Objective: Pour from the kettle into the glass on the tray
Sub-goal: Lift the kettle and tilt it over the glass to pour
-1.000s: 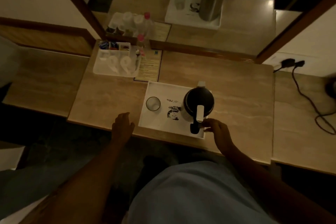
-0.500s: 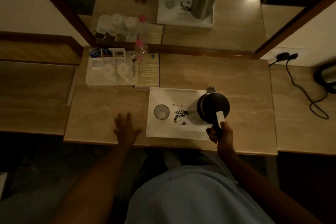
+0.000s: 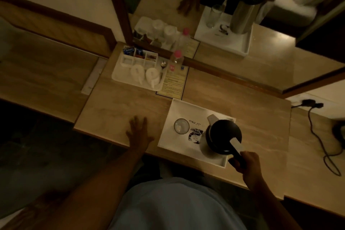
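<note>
While the right hand (image 3: 248,164) is clenched round the black handle of the kettle (image 3: 221,138), the left hand (image 3: 139,133) lies flat and released on the desk (image 3: 121,106), fingers spread, just left of the tray (image 3: 179,107). The kettle is over the tray's right half, spout pointing far and left. The glass (image 3: 181,126) stands upright on the tray's left part, apart from the kettle, a dark print between them
</note>
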A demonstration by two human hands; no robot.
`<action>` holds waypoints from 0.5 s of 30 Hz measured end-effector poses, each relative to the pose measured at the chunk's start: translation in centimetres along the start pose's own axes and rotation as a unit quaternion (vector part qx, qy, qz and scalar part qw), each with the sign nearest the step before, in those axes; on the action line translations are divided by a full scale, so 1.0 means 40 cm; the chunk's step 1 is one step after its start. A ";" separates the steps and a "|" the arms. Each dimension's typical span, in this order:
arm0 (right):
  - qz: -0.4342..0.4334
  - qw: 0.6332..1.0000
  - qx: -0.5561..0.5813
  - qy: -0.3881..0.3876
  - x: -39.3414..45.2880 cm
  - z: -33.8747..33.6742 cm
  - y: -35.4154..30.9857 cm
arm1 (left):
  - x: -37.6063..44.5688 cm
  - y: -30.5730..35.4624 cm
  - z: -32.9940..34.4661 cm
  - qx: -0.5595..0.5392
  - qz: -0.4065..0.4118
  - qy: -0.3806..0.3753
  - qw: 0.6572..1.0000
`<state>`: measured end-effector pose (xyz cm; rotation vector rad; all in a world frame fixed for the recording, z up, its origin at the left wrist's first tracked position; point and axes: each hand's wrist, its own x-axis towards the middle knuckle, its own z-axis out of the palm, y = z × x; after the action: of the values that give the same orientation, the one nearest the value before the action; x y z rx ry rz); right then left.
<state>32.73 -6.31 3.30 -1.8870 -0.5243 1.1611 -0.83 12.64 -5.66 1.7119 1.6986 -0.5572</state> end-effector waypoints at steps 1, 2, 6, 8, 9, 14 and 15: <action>-0.005 0.999 0.002 -0.032 0.004 -0.001 -0.022 | -0.001 -0.001 -0.001 0.001 -0.002 0.001 1.000; -0.014 0.998 -0.003 -0.066 0.007 -0.001 -0.043 | -0.002 -0.002 -0.003 0.002 -0.005 0.000 1.000; -0.033 0.981 -0.115 -0.150 0.026 0.020 -0.129 | -0.004 0.000 -0.009 0.000 -0.010 0.000 1.000; -0.041 0.970 -0.151 -0.186 0.029 0.035 -0.159 | -0.007 -0.004 -0.010 -0.001 -0.011 0.000 1.000; -0.037 0.966 -0.165 -0.198 0.030 0.042 -0.170 | -0.008 -0.003 -0.011 0.001 -0.010 -0.001 1.000; -0.015 0.947 -0.224 -0.230 0.047 0.076 -0.218 | -0.007 -0.008 -0.015 -0.005 -0.012 -0.007 1.000; -0.011 0.943 -0.235 -0.235 0.051 0.080 -0.225 | -0.007 -0.008 -0.015 -0.004 -0.011 -0.007 1.000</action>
<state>31.58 1.59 8.93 -1.9768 -1.1693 1.5861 -1.27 12.85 -5.09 1.6824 1.7090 -0.5692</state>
